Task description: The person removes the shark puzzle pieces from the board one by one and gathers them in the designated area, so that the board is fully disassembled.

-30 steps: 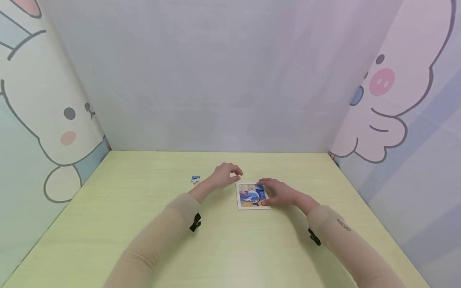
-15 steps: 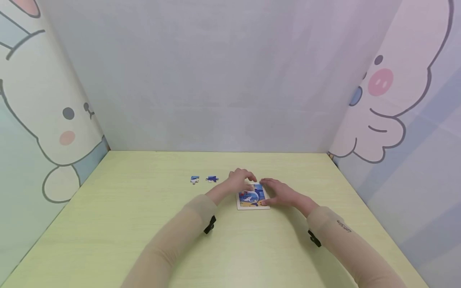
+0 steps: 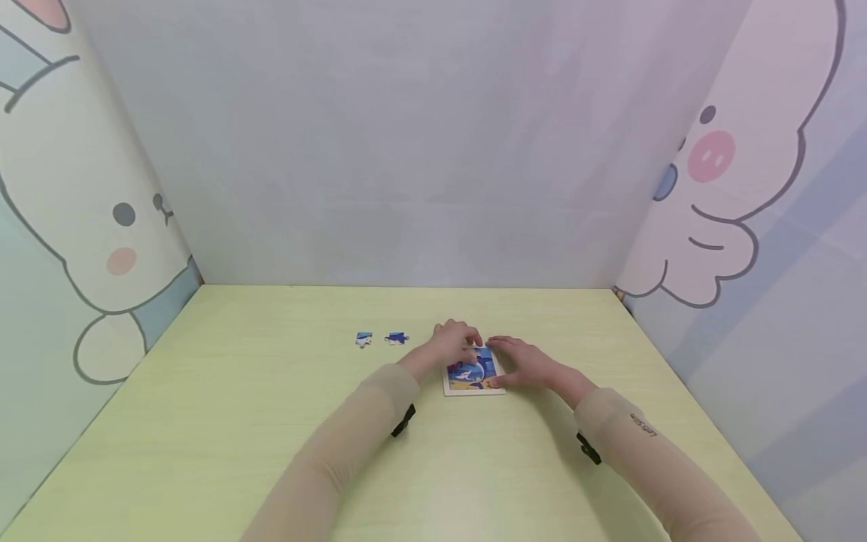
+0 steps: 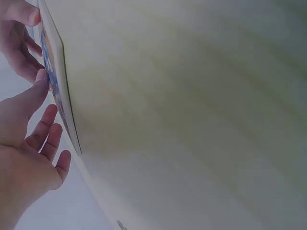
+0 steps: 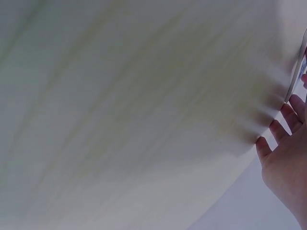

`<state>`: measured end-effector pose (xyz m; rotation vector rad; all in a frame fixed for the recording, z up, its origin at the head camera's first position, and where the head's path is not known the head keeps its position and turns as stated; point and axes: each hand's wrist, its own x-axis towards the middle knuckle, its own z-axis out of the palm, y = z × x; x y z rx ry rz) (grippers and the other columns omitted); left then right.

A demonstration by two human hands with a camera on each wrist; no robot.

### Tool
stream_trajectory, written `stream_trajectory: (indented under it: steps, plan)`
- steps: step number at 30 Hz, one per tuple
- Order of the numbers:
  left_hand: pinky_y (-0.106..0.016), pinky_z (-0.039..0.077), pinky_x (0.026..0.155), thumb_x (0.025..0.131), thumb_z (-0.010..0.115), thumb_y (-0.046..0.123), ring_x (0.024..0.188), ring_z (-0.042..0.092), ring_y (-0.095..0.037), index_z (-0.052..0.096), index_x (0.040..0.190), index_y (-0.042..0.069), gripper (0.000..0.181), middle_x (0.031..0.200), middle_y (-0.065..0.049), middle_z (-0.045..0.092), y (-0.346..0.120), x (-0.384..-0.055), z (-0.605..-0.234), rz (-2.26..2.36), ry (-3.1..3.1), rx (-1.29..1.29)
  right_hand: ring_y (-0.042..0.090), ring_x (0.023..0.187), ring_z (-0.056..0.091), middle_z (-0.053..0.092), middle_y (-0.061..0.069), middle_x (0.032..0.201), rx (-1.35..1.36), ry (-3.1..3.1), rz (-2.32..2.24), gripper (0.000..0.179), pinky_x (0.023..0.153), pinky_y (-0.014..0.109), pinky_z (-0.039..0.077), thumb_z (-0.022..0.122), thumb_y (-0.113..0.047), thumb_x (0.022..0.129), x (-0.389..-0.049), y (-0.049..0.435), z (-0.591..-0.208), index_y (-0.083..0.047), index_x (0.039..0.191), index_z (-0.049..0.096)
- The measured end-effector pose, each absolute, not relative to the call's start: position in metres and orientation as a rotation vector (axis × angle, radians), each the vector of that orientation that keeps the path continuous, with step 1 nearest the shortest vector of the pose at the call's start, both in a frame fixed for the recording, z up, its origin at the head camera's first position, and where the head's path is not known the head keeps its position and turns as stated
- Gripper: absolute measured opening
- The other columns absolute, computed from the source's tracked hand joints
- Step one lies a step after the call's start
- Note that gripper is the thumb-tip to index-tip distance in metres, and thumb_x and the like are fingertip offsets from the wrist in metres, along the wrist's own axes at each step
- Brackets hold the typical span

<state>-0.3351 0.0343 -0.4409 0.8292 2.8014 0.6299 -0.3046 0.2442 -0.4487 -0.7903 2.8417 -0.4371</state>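
A small square jigsaw puzzle (image 3: 469, 374) with a pale frame and a blue sea-animal picture lies on the table. Over its far left part is my left hand (image 3: 452, 342), fingers bent down loosely and thumb (image 4: 41, 76) touching the picture. A gap shows between that thumb and the other fingers. My right hand (image 3: 530, 363) holds the right side of the frame, thumb near the front corner and fingers at the far corner. In the right wrist view, its outer fingertips (image 5: 261, 141) rest on the table beside the frame (image 5: 293, 72). The left hand hides the puzzle's upper left.
Two loose puzzle pieces lie left of the hands: a blue and white one (image 3: 363, 340) and a darker blue one (image 3: 396, 339). The pale yellow table (image 3: 271, 421) ends at a grey back curtain (image 3: 406, 188). Cartoon-printed curtains (image 3: 718, 226) stand at both sides.
My left hand has moved right from beside the puzzle to over its upper left, uncovering the darker blue piece that the arm had hidden. My right hand stays at the frame.
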Motion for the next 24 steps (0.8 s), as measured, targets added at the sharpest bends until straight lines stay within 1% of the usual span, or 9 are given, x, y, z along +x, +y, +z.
stream_trajectory:
  steps: [5,9,16,24]
  plan:
    - [-0.042,0.030,0.095,0.082,0.072,0.033,0.106,0.047,-0.016,0.067,0.103,0.028,0.022,0.107,0.007,0.062,0.0348,-0.3374,-0.4420,0.610,2.798,0.833,0.037,0.135,0.033,0.037,0.015,0.148,-0.804,2.840,-0.453,0.087,0.107,0.055,0.027,0.069,-0.056,0.078,-0.3050,0.2448,-0.4503,-0.007,0.143,0.038]
    - [-0.044,0.031,0.095,0.082,0.073,0.033,0.107,0.046,-0.018,0.070,0.095,0.028,0.015,0.108,0.007,0.062,0.0352,-0.3383,-0.4419,0.604,2.784,0.839,0.037,0.136,0.033,0.037,0.015,0.148,-0.824,2.841,-0.458,0.086,0.107,0.055,0.027,0.068,-0.056,0.078,-0.3045,0.2455,-0.4510,-0.007,0.143,0.038]
    - [-0.045,0.033,0.096,0.082,0.072,0.032,0.109,0.047,-0.019,0.072,0.094,0.028,0.012,0.109,0.008,0.063,0.0340,-0.3387,-0.4444,0.629,2.760,0.841,0.037,0.136,0.033,0.036,0.015,0.148,-0.821,2.835,-0.470,0.086,0.107,0.055,0.026,0.068,-0.055,0.079,-0.3022,0.2443,-0.4502,-0.006,0.143,0.038]
    - [-0.044,0.031,0.099,0.081,0.073,0.032,0.114,0.044,-0.018,0.072,0.091,0.027,0.011,0.115,0.006,0.059,0.0337,-0.3381,-0.4450,0.655,2.772,0.855,0.038,0.136,0.031,0.035,0.016,0.149,-0.798,2.839,-0.478,0.089,0.108,0.056,0.025,0.068,-0.055,0.079,-0.3004,0.2443,-0.4493,-0.005,0.144,0.035]
